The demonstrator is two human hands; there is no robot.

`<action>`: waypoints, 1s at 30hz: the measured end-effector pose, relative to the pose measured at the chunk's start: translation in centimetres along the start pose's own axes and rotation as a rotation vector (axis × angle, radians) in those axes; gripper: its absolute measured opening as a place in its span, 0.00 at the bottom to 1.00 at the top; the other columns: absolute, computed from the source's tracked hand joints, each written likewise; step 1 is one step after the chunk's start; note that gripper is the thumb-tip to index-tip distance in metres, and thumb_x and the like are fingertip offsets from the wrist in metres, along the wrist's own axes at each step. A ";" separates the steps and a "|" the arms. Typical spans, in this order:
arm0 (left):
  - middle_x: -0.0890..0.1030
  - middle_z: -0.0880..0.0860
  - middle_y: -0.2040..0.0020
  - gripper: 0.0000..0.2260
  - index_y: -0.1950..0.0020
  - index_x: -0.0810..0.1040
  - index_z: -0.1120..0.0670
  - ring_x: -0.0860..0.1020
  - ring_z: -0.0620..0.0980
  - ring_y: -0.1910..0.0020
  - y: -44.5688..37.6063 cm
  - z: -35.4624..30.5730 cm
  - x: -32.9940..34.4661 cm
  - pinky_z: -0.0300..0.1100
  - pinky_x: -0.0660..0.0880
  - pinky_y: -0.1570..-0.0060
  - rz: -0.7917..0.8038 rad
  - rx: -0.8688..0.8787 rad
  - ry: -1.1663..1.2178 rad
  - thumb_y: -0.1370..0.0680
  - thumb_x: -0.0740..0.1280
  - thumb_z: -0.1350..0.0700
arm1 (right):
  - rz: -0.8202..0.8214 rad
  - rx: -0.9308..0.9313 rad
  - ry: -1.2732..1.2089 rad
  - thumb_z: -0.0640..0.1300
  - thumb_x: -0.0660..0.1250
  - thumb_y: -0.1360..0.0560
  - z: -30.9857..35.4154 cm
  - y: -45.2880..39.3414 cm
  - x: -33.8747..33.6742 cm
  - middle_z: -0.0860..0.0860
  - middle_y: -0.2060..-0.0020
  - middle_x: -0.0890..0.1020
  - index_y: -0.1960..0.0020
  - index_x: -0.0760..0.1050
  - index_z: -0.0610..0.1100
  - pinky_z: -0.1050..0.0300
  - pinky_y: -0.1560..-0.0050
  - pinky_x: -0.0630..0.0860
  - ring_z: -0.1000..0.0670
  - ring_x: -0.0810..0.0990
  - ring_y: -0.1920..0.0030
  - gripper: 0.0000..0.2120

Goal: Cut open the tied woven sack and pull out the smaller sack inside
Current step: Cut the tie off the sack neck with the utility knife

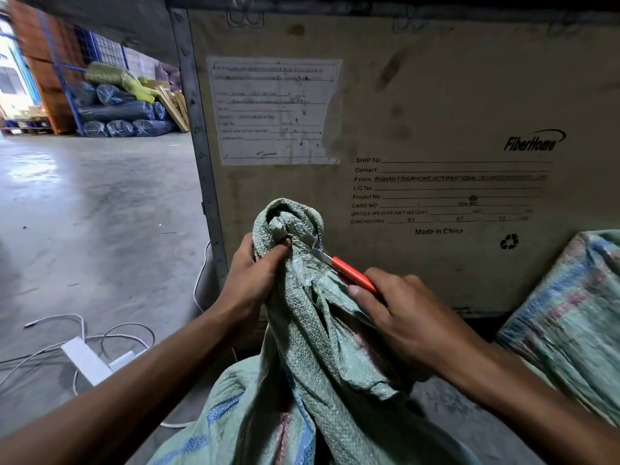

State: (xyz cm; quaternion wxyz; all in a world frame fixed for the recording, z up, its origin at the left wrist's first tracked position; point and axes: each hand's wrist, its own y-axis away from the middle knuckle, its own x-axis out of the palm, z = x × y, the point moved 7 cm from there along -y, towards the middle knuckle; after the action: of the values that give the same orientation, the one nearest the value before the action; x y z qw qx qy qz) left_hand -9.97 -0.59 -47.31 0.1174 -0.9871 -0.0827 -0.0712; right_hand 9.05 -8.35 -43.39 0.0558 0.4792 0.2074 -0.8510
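Note:
A green woven sack point(302, 380) stands in front of me, its neck gathered into a knot point(288, 219) at the top. My left hand point(255, 273) grips the neck just below the knot. My right hand point(399, 310) holds a red-handled knife point(349, 271), whose blade touches the sack right beside the knot. The sack's lower part shows blue and red stripes. No smaller sack shows inside.
A tall wooden crate point(436, 112) with printed shipping text stands right behind the sack. Another striped woven sack point(570, 320) leans at the right. White cables and a power strip point(87, 360) lie on the concrete floor at left. Wrapped rolls point(124, 109) are stacked far left.

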 end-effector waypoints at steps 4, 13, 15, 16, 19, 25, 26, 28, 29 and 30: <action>0.85 0.45 0.59 0.08 0.48 0.78 0.48 0.82 0.44 0.58 0.2 -0.7 0.0 0.41 0.79 0.55 -0.007 0.106 -0.081 0.23 0.66 0.60 | 0.033 0.000 0.067 0.57 0.53 0.22 -0.1 0.1 1.1 0.50 0.66 0.72 0.55 0.65 0.48 0.47 0.62 0.72 0.43 0.74 0.63 0.13; 0.83 0.47 0.58 0.14 0.51 0.78 0.46 0.81 0.44 0.59 0.7 -1.1 0.1 0.35 0.78 0.59 -0.012 0.198 -0.167 0.23 0.62 0.66 | 0.074 -0.025 0.195 0.56 0.53 0.21 -0.5 1.0 2.0 0.54 0.69 0.64 0.57 0.59 0.51 0.51 0.64 0.64 0.47 0.66 0.66 0.10; 0.83 0.47 0.59 0.14 0.51 0.78 0.46 0.81 0.45 0.59 0.7 -1.0 -0.1 0.38 0.79 0.57 -0.024 0.206 -0.168 0.23 0.62 0.66 | 0.087 -0.020 0.195 0.55 0.53 0.21 -0.7 1.1 2.1 0.54 0.68 0.65 0.55 0.60 0.50 0.50 0.66 0.63 0.47 0.66 0.66 0.10; 0.83 0.46 0.60 0.14 0.52 0.77 0.47 0.80 0.44 0.60 0.7 -1.0 -0.2 0.38 0.78 0.58 -0.027 0.209 -0.170 0.23 0.62 0.66 | 0.097 -0.019 0.191 0.55 0.53 0.21 -0.7 1.2 2.1 0.54 0.68 0.65 0.54 0.61 0.50 0.50 0.68 0.62 0.48 0.66 0.67 0.09; 0.84 0.42 0.65 0.13 0.50 0.77 0.49 0.81 0.38 0.64 0.6 -0.8 -0.2 0.32 0.77 0.65 -0.013 0.205 -0.165 0.23 0.62 0.67 | 0.111 -0.005 0.187 0.55 0.53 0.21 -1.0 1.4 2.2 0.54 0.68 0.65 0.55 0.60 0.50 0.50 0.67 0.62 0.49 0.65 0.68 0.09; 0.84 0.47 0.57 0.12 0.42 0.76 0.54 0.82 0.41 0.59 0.5 -1.0 -0.9 0.34 0.78 0.61 -0.020 0.152 -0.182 0.22 0.61 0.66 | 0.127 0.004 0.138 0.54 0.55 0.22 -1.8 1.8 1.9 0.53 0.68 0.69 0.57 0.63 0.48 0.55 0.72 0.62 0.49 0.70 0.67 0.11; 0.84 0.52 0.53 0.12 0.41 0.76 0.55 0.82 0.47 0.55 0.3 -1.0 -1.0 0.39 0.79 0.57 -0.022 0.132 -0.171 0.22 0.62 0.65 | 0.123 0.001 0.033 0.53 0.56 0.22 -2.1 1.6 1.6 0.53 0.69 0.71 0.59 0.66 0.47 0.55 0.71 0.64 0.51 0.71 0.69 0.11; 0.83 0.57 0.50 0.12 0.40 0.76 0.56 0.81 0.53 0.52 0.0 -1.0 -1.5 0.45 0.78 0.53 -0.048 0.084 -0.113 0.22 0.62 0.64 | 0.092 0.025 -0.200 0.51 0.59 0.22 -2.9 1.2 0.3 0.54 0.71 0.73 0.60 0.70 0.46 0.60 0.72 0.66 0.57 0.70 0.73 0.12; 0.84 0.56 0.51 0.12 0.40 0.76 0.57 0.81 0.53 0.53 -0.1 -1.0 -1.6 0.44 0.77 0.54 -0.054 0.052 -0.069 0.22 0.61 0.65 | 0.054 0.046 -0.309 0.51 0.60 0.23 -3.3 1.1 -0.6 0.55 0.72 0.72 0.61 0.71 0.46 0.61 0.74 0.66 0.58 0.69 0.75 0.11; 0.84 0.53 0.55 0.12 0.40 0.76 0.57 0.82 0.50 0.57 0.0 -1.0 -1.6 0.42 0.78 0.58 -0.034 0.027 -0.030 0.21 0.61 0.65 | -0.001 0.068 -0.411 0.52 0.62 0.24 -3.8 0.9 -1.5 0.55 0.74 0.71 0.61 0.72 0.46 0.62 0.75 0.66 0.58 0.68 0.76 0.11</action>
State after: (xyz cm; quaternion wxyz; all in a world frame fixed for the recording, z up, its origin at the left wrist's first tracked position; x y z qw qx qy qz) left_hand -11.66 -1.05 -46.58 0.1282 -0.9848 -0.1024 -0.0571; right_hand 13.11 -7.82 -44.17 0.0805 0.2970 0.1627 -0.9375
